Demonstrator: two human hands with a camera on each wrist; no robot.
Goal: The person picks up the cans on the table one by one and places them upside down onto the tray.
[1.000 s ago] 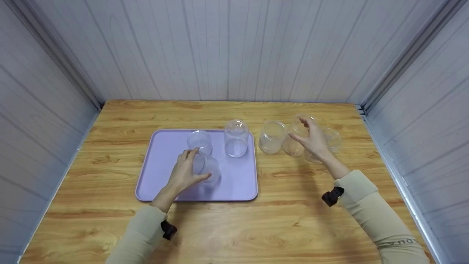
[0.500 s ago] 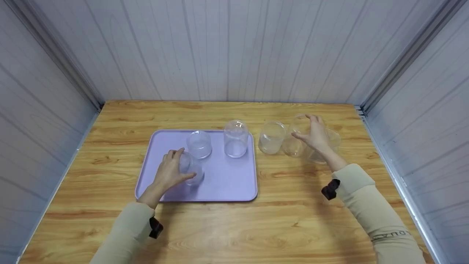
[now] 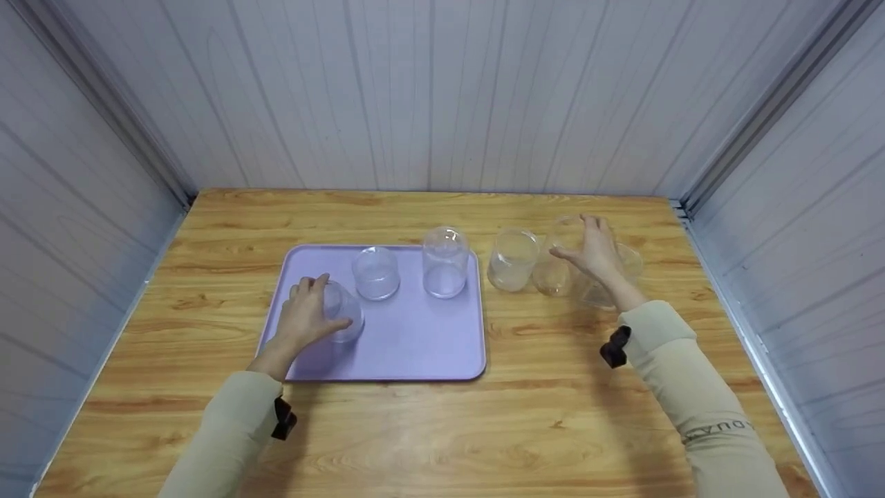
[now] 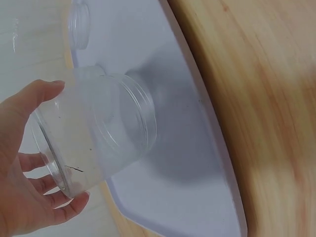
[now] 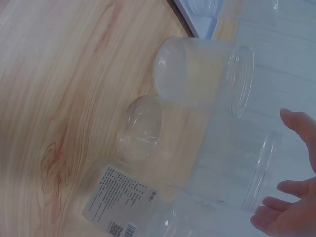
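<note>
Over the front left of the lilac tray [image 3: 415, 356], my left hand [image 3: 301, 318] grips a clear jar [image 3: 347, 323]. The left wrist view shows the thumb and fingers of that hand [image 4: 22, 182] around one end of the tilted jar [image 4: 121, 131]; whether its other end touches the tray, I cannot tell. My right hand [image 3: 598, 259] is spread beside the upper part of a tall clear jar [image 3: 553, 277] right of the tray. In the right wrist view, a gap shows between the thumb of this hand [image 5: 296, 197] and the jar's rim [image 5: 261, 173].
A short clear jar [image 3: 376, 275] and a taller one [image 3: 445, 264] stand at the back of the tray. Right of the tray is a cloudy jar [image 3: 513, 261]. A jar with a printed label [image 5: 121, 202] stands beside the tall one. Panelled walls enclose the wooden table.
My left hand has carried its jar leftward over the tray. The right hand has shifted slightly right and its forearm slightly left, while the jars around it stay in place.
</note>
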